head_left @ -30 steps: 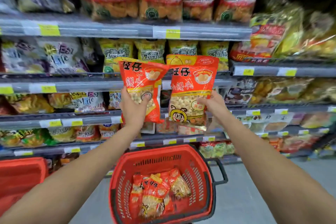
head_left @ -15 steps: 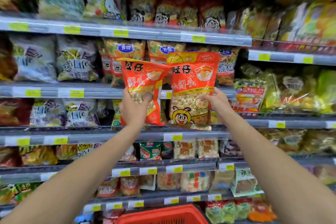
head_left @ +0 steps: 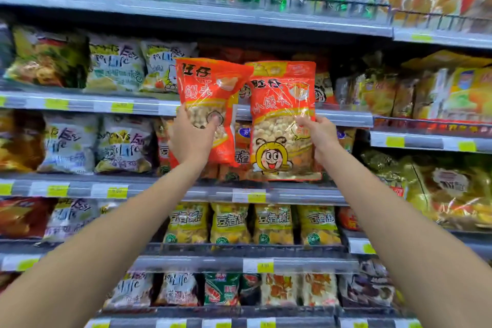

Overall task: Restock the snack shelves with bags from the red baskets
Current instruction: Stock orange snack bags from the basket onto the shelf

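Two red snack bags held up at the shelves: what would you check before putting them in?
1. Left hand grips the left bag: ok, fingers curled round its lower part.
2. Right hand holds the right bag: ok, pinching its right edge.
3. Printed fronts face outward: ok.
4. Both bags upright: not ok, the left bag leans a little.
5. Free gap on the shelf behind them: cannot tell, the bags hide it.
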The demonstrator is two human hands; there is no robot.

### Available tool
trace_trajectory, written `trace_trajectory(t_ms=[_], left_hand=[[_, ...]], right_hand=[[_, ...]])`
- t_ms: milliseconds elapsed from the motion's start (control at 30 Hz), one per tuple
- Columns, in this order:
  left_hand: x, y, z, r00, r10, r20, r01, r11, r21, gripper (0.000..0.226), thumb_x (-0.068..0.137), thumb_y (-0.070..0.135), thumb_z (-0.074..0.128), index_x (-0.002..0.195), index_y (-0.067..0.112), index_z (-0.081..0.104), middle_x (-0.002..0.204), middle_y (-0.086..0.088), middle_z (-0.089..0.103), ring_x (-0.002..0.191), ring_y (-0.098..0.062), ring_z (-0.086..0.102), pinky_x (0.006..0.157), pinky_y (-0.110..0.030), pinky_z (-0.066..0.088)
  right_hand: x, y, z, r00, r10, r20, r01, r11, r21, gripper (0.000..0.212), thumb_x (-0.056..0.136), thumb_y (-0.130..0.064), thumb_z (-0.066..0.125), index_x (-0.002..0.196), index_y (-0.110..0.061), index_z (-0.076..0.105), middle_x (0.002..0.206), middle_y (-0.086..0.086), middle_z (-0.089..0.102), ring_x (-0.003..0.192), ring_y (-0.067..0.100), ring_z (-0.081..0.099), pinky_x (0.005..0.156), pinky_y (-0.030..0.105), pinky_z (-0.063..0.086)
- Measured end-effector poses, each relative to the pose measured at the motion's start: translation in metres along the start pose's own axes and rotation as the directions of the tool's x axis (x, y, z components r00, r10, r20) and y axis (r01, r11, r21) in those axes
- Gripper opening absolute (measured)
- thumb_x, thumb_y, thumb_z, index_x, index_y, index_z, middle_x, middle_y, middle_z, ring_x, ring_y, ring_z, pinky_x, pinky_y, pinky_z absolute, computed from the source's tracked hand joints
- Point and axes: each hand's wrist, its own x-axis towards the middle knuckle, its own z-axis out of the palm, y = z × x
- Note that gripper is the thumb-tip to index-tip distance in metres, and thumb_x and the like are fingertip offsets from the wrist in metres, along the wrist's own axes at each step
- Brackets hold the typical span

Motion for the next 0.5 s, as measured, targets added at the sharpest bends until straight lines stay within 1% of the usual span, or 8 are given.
trace_trajectory(t_ms=[67, 133, 200, 233, 267, 333, 400, 500], left_hand=[[0.018, 0.018, 0.002, 1.000, 0.011, -0.004, -0.011, 1.000, 0.016, 0.071, 0.074, 0.062, 0.064, 0.132, 0.025, 0.043, 0.129, 0.000, 0.056, 0.123, -0.029, 0.046, 0.100, -0.051, 0.038], [0.038, 0.035, 0.006, 1.000, 0.002, 0.018, -0.003, 0.999, 0.052, 0.077, 0.074, 0.064, 0.063, 0.136, 0.024, 0.040, 0.132, -0.001, 0.055, 0.124, -0.030, 0.046, 0.101, -0.051, 0.038], [0.057, 0.050, 0.012, 0.999, -0.004, 0.044, 0.001, 0.997, 0.074, 0.073, 0.069, 0.066, 0.062, 0.127, 0.024, 0.047, 0.123, -0.003, 0.060, 0.117, -0.032, 0.050, 0.097, -0.049, 0.040], [0.065, 0.058, 0.015, 0.998, -0.011, 0.054, 0.006, 0.996, 0.086, 0.069, 0.069, 0.064, 0.062, 0.123, 0.023, 0.048, 0.119, -0.004, 0.061, 0.116, -0.032, 0.050, 0.095, -0.048, 0.040], [0.073, 0.064, 0.019, 0.998, -0.023, 0.064, 0.016, 0.995, 0.101, 0.067, 0.071, 0.062, 0.064, 0.123, 0.022, 0.049, 0.120, -0.006, 0.060, 0.117, -0.033, 0.049, 0.096, -0.047, 0.039], [0.086, 0.078, 0.027, 0.994, -0.051, 0.092, 0.038, 0.989, 0.140, 0.068, 0.075, 0.058, 0.065, 0.126, 0.018, 0.047, 0.128, -0.009, 0.056, 0.123, -0.033, 0.045, 0.099, -0.046, 0.035], [0.097, 0.088, 0.036, 0.990, -0.073, 0.118, 0.052, 0.984, 0.168, 0.070, 0.077, 0.057, 0.066, 0.129, 0.016, 0.046, 0.133, -0.011, 0.052, 0.127, -0.034, 0.041, 0.101, -0.046, 0.032], [0.113, 0.094, 0.053, 0.986, -0.087, 0.145, 0.054, 0.974, 0.219, 0.072, 0.076, 0.058, 0.066, 0.130, 0.015, 0.047, 0.134, -0.013, 0.052, 0.128, -0.036, 0.041, 0.101, -0.045, 0.034]], right_hand=[[0.014, -0.015, 0.004, 1.000, 0.007, -0.011, -0.006, 0.999, 0.040, 0.064, 0.082, -0.027, 0.073, 0.137, -0.007, 0.047, 0.128, 0.002, 0.054, 0.116, 0.022, 0.050, 0.104, 0.044, 0.041], [0.031, -0.028, 0.007, 0.999, 0.005, -0.045, -0.002, 0.998, 0.068, 0.061, 0.081, -0.024, 0.073, 0.134, -0.004, 0.050, 0.124, 0.006, 0.057, 0.113, 0.025, 0.053, 0.102, 0.044, 0.044], [0.047, -0.039, 0.010, 0.998, 0.003, -0.057, 0.002, 0.996, 0.089, 0.041, 0.081, -0.018, 0.073, 0.117, -0.003, 0.061, 0.103, 0.008, 0.060, 0.095, 0.023, 0.056, 0.091, 0.042, 0.048], [0.053, -0.044, 0.011, 0.998, 0.005, -0.061, 0.001, 0.996, 0.084, 0.027, 0.080, -0.016, 0.073, 0.103, -0.005, 0.066, 0.094, 0.008, 0.059, 0.086, 0.022, 0.056, 0.083, 0.040, 0.049], [0.062, -0.049, 0.012, 0.998, 0.016, -0.068, -0.011, 0.997, 0.078, 0.018, 0.078, -0.016, 0.074, 0.091, -0.007, 0.065, 0.089, 0.009, 0.059, 0.080, 0.022, 0.055, 0.079, 0.041, 0.050], [0.081, -0.057, 0.013, 0.997, 0.059, -0.058, -0.054, 0.994, 0.091, 0.019, 0.072, -0.018, 0.078, 0.077, -0.008, 0.063, 0.091, 0.011, 0.063, 0.080, 0.023, 0.060, 0.081, 0.046, 0.053], [0.100, -0.064, 0.015, 0.993, 0.102, -0.056, -0.096, 0.990, 0.103, 0.030, 0.067, -0.021, 0.083, 0.085, -0.005, 0.065, 0.099, 0.014, 0.067, 0.087, 0.028, 0.065, 0.082, 0.049, 0.055], [0.115, -0.077, 0.020, 0.991, 0.125, -0.056, -0.121, 0.990, 0.076, 0.060, 0.069, -0.023, 0.083, 0.117, 0.000, 0.055, 0.113, 0.017, 0.061, 0.100, 0.032, 0.063, 0.084, 0.048, 0.053]])
